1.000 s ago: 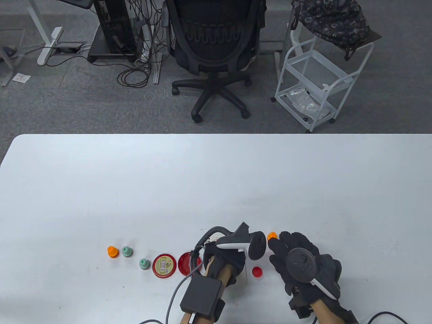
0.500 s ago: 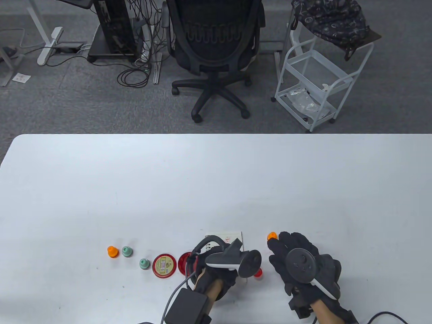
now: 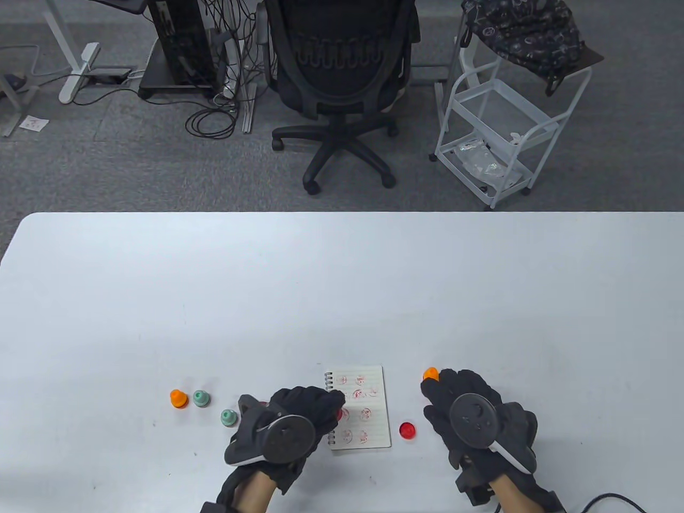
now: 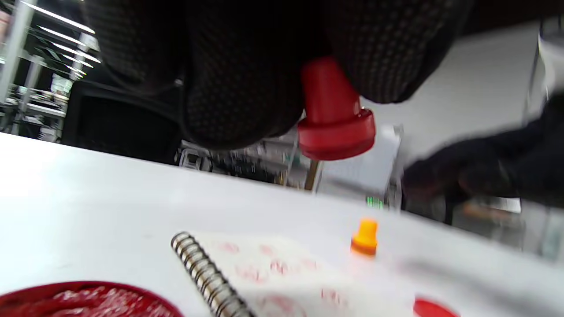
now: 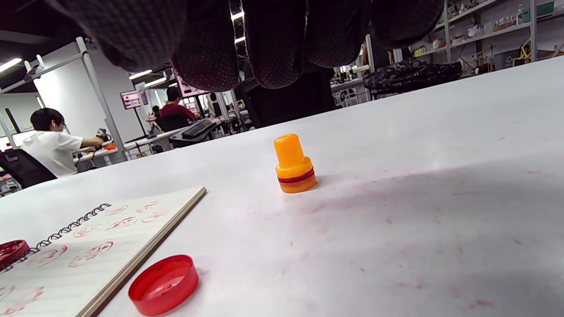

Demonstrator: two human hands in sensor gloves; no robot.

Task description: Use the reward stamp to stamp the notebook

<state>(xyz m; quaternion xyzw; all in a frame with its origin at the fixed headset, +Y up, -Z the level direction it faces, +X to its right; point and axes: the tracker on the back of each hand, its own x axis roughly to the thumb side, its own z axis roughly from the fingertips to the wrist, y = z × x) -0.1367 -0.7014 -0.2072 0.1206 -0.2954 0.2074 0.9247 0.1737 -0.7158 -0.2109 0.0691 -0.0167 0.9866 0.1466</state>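
The red stamp [image 4: 331, 114] hangs base-down between the left hand's fingertips [image 4: 238, 79], pinched by its neck and held clear of the table [image 3: 342, 288]. It hovers above the spiral edge of the open notebook [image 3: 361, 406], whose page carries rows of red imprints. Only the left wrist view shows this grip; from above, the left hand [image 3: 291, 422] hides the stamp entirely (just a red sliver shows at its fingertips). That wrist view also catches the red ink pad [image 4: 83, 301] at 7 o'clock of the stamp.

At 3 o'clock of the notebook lies a red cap [image 3: 407, 430], and beyond it the right hand [image 3: 470, 414] hovers, fingers loosely spread, holding nothing. An orange stamp [image 5: 293, 165] stands just past its fingertips [image 5: 273, 48].
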